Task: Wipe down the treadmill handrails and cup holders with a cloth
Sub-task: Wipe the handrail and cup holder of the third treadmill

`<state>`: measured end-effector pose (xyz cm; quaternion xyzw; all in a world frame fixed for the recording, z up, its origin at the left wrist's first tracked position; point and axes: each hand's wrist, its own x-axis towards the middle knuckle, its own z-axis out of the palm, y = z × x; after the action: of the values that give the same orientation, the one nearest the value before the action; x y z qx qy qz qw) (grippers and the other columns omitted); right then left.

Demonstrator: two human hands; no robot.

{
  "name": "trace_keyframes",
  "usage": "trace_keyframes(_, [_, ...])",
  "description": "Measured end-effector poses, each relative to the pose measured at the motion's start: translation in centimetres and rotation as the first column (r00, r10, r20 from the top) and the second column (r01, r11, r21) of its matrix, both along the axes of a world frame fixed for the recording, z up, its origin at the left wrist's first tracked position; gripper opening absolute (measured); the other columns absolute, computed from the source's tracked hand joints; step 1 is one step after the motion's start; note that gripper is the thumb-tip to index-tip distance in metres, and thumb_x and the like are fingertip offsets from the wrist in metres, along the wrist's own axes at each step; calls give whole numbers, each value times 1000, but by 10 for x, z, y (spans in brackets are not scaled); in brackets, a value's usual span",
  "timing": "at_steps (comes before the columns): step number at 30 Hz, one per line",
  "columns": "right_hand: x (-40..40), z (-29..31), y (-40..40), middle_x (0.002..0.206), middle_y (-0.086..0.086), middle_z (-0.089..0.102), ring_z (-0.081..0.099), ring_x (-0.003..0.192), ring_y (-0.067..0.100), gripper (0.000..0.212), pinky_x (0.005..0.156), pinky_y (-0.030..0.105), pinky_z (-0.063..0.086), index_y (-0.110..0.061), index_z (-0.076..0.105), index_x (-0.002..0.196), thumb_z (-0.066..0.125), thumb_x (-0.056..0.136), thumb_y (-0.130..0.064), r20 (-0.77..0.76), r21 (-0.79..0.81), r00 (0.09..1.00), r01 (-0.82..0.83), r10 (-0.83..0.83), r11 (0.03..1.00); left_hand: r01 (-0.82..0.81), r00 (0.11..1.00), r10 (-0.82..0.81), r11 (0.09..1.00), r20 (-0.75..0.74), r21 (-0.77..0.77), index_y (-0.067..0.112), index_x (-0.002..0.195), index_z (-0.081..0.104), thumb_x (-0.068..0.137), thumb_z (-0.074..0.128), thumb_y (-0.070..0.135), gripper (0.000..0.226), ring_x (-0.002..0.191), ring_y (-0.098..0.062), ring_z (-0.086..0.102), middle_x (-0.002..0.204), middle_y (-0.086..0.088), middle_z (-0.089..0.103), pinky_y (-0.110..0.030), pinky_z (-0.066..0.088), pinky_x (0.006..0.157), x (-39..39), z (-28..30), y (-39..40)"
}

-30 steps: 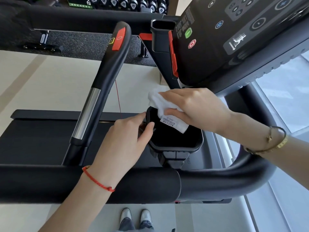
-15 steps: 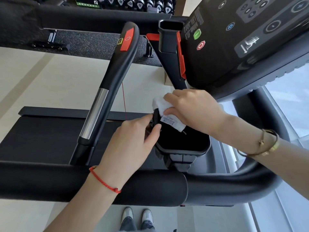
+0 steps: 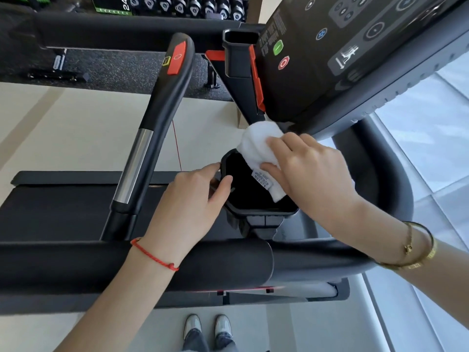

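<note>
- While the left hand (image 3: 195, 199) steadies the black cup holder (image 3: 256, 196), thumb and fingers pinching its near-left rim, the right hand (image 3: 312, 171) grips a bunched white cloth (image 3: 258, 148) and presses it over the holder's far rim.
- Part of the cloth, with its sewn label showing, hangs down inside the cup along the right wall.
- Judged from this, the step in hand is the cup-holder wipe, at the rim and upper inside wall; whether the cloth reaches the bottom is hard to say, since the interior is dark.
- Next, the cloth probably needs to run round the remaining rim and down into the base, with the left hand bracing the holder.
- Both the padded front handrail (image 3: 177, 262) below the holder and the upright grip (image 3: 162, 110) with its red button sit apart from the cloth, so they may yet need wiping.
</note>
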<state>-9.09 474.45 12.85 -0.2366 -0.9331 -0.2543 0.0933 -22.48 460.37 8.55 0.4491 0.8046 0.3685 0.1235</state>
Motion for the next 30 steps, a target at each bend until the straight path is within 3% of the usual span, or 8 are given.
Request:
trace_keyframes(4, [20, 1, -4, 100, 2, 63, 62, 82, 25, 46, 50, 27, 16, -14, 58, 110, 51, 93, -56, -112, -273, 985, 99, -134, 957, 5, 1000, -5, 1000, -3, 14, 19, 120, 66, 96, 49, 41, 37, 79, -27, 69, 79, 1, 71, -45, 55, 82, 0, 0, 0])
trace_keyframes(8, [28, -8, 1, 70, -4, 45, 36, 55, 10, 47, 47, 20, 16, -15, 42, 82, 54, 89, -60, -157, -535, 940, 178, -304, 826, 3, 1000, -2, 1000, -18, 20, 19, 117, 67, 96, 47, 41, 36, 77, -25, 69, 74, 4, 71, -45, 55, 82, 1, 0, 2])
trace_keyframes(10, [19, -12, 9, 67, -4, 40, 36, 57, 12, 47, 48, 26, 23, -16, 37, 75, 56, 90, -56, -106, -648, 927, 210, -360, 732, 6, 1000, -6, 1000, -30, 23, 19, 117, 67, 97, 47, 40, 35, 77, -25, 69, 71, 5, 69, -45, 55, 81, 2, 0, 2])
trace_keyframes(13, [1, -13, 22, 77, -1, 46, 43, 74, 22, 40, 62, 33, 30, -9, 47, 87, 59, 92, -47, -69, -751, 917, 212, -393, 626, 11, 999, -11, 1000, -34, 21, 19, 116, 67, 97, 47, 39, 34, 75, -24, 69, 71, 6, 69, -45, 55, 81, 2, 0, 2])
trace_keyframes(15, [1, -14, 25, 77, -2, 46, 43, 72, 19, 37, 58, 31, 29, -9, 46, 89, 59, 92, -43, -56, -780, 913, 213, -404, 589, 11, 999, -10, 1000, -37, 22, 19, 115, 67, 97, 48, 39, 33, 73, -22, 69, 72, 7, 69, -45, 56, 80, 2, 0, 2])
trace_keyframes(21, [25, -18, 11, 65, -4, 45, 43, 56, 9, 40, 46, 23, 24, -16, 37, 66, 56, 93, -40, -12, -769, 928, 229, -373, 596, 15, 999, -15, 1000, -38, 12, 20, 113, 66, 98, 46, 40, 33, 72, -25, 69, 75, 4, 71, -45, 56, 79, 2, 0, 2])
trace_keyframes(26, [-4, -9, 24, 78, 0, 46, 48, 77, 23, 27, 63, 32, 34, -9, 43, 87, 54, 96, -32, 21, -805, 927, 238, -375, 544, 12, 999, -12, 1000, -37, 5, 19, 116, 66, 97, 45, 40, 35, 75, -26, 69, 75, 2, 70, -45, 55, 79, 1, 1, 2])
trace_keyframes(30, [15, -13, 12, 70, -3, 40, 42, 62, 17, 33, 49, 25, 24, -13, 33, 78, 51, 97, -33, 15, -798, 932, 230, -362, 558, 11, 999, -11, 1000, -36, -2, 19, 119, 65, 98, 46, 41, 36, 82, -25, 69, 80, 3, 72, -45, 56, 81, 2, 1, 2])
